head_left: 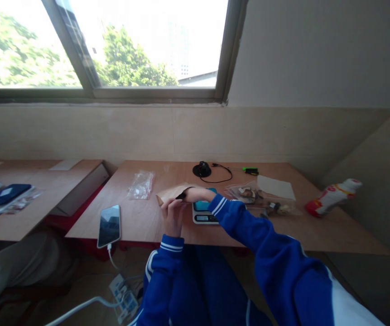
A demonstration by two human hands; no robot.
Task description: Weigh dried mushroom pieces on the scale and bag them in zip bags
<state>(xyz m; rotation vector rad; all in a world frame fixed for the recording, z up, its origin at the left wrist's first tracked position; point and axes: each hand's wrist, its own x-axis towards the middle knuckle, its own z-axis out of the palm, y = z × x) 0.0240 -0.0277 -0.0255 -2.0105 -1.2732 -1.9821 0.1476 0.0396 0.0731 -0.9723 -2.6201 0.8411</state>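
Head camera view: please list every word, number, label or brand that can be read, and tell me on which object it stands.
No text can be read here.
Bottle: red and white label, print blurred.
Scale: display too small to read.
Phone: screen dark, nothing shown.
Blue item on the left table: white patch, illegible.
Brown paper bag held by left hand and right hand: no print visible.

Desk layout before me.
Phone (109,225) lies at the left front edge; scale (204,213) sits centre, behind my hands; bottle (332,196) lies far right; plastic bag (141,184) rests behind the phone.
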